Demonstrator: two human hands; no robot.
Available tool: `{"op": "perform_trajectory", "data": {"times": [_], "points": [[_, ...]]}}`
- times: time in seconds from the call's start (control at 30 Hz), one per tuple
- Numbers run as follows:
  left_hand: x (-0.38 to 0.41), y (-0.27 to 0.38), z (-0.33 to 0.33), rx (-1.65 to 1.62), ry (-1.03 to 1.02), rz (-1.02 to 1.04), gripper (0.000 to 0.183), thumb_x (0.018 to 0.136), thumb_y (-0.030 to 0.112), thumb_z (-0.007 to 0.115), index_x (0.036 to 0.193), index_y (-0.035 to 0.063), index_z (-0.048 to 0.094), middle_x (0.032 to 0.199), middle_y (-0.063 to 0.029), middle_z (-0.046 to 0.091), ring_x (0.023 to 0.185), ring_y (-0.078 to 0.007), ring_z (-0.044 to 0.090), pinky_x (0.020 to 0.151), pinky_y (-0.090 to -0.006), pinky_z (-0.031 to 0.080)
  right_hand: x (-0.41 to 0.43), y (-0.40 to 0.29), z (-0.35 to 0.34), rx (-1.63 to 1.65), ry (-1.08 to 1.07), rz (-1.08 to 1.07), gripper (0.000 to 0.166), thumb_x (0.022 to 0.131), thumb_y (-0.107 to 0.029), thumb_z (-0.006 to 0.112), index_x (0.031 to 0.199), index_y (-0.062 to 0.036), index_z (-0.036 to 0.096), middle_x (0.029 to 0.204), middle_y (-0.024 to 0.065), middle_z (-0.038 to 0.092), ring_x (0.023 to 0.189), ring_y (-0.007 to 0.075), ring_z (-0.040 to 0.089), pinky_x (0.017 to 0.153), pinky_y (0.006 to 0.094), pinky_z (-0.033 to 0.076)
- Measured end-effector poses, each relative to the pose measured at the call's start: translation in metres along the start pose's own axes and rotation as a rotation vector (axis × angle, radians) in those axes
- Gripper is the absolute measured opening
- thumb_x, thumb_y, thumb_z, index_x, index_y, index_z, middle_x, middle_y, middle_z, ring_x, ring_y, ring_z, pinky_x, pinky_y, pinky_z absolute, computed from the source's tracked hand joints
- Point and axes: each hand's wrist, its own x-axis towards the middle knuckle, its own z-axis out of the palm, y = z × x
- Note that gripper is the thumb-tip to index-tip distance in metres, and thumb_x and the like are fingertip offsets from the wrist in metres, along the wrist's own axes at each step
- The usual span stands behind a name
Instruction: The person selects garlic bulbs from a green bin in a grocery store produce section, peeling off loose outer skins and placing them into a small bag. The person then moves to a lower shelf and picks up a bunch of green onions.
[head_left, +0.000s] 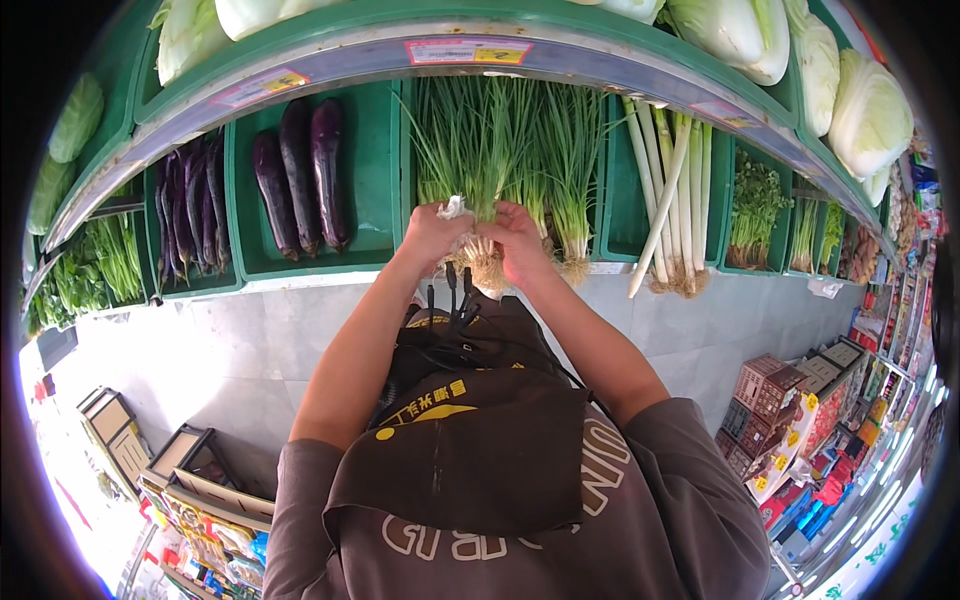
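A bunch of scallions (478, 246) with pale bulbs and stringy roots is between my two hands at the front of a green produce bin (600, 225). My left hand (436, 236) is closed around a crumpled white scrap (452, 208), paper or thin plastic, beside the stems. From the other side, my right hand (519, 238) pinches the bunch near its bulbs with thumb and fingers. Its fingertips are partly hidden by the stems. More scallions (574, 210) lie behind and to the right, leaves pointing away from me.
Left of the scallions are thick eggplants (328, 172) and slender eggplants (196, 206). Leeks (679, 195) jut over the bin edge on the right. A shelf edge (360, 56) with price tags overhangs the bins, carrying napa cabbages (870, 112). Black cables (452, 289) hang at my apron (465, 450).
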Motion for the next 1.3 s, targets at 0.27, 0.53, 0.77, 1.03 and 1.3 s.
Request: {"op": "perform_trajectory", "data": {"times": [0.27,0.53,0.77,1.03,1.3], "points": [[0.001,-0.003,-0.006,-0.033,0.022,-0.055,0.028,0.071,0.013,0.068,0.093,-0.0021,0.058,0.077,-0.0063,0.061,0.06,-0.0119,0.057,0.048,-0.0266,0.045,0.006,0.005,-0.007,0.149,0.046,0.024,0.045,0.069,0.008,0.063,0.107,-0.0009,0.04,0.087,0.0078,0.055,0.075,0.0169,0.057,0.066,0.0262,0.048],[-0.004,0.0,-0.01,-0.373,-0.175,-0.002,0.02,0.074,0.009,0.065,0.091,0.0011,0.058,0.081,-0.0089,0.064,0.062,-0.0122,0.057,0.048,-0.0266,0.046,0.008,0.004,-0.009,0.201,0.065,0.073,0.042,0.07,0.007,0.063,0.106,-0.0019,0.042,0.085,0.006,0.056,0.075,0.0161,0.058,0.066,0.0266,0.048],[0.005,-0.006,-0.019,-0.142,-0.029,0.006,0.017,0.075,0.01,0.064,0.09,0.0029,0.058,0.078,-0.0086,0.063,0.062,-0.0106,0.056,0.05,-0.0238,0.046,0.012,0.009,-0.013,0.17,0.086,0.08,0.043,0.07,0.007,0.062,0.108,-0.0017,0.042,0.084,0.006,0.056,0.076,0.0168,0.058,0.068,0.0276,0.047],[0.003,-0.008,0.004,0.562,-0.016,0.232,0.039,0.067,0.019,0.066,0.104,0.0049,0.062,0.075,-0.01,0.064,0.064,-0.0128,0.06,0.06,-0.0274,0.049,0.008,0.005,-0.008,0.186,0.046,0.088,0.043,0.071,0.006,0.062,0.108,-0.0019,0.041,0.087,0.0069,0.056,0.077,0.0159,0.057,0.067,0.0255,0.046],[0.01,-0.004,-0.001,0.149,0.034,-0.013,0.028,0.071,0.018,0.066,0.09,-0.0012,0.06,0.075,-0.0086,0.062,0.062,-0.0151,0.059,0.054,-0.0293,0.048,0.009,0.01,-0.017,0.097,0.032,0.048,0.05,0.072,0.006,0.061,0.115,0.0001,0.038,0.094,0.0089,0.055,0.081,0.016,0.056,0.07,0.027,0.046]]}}
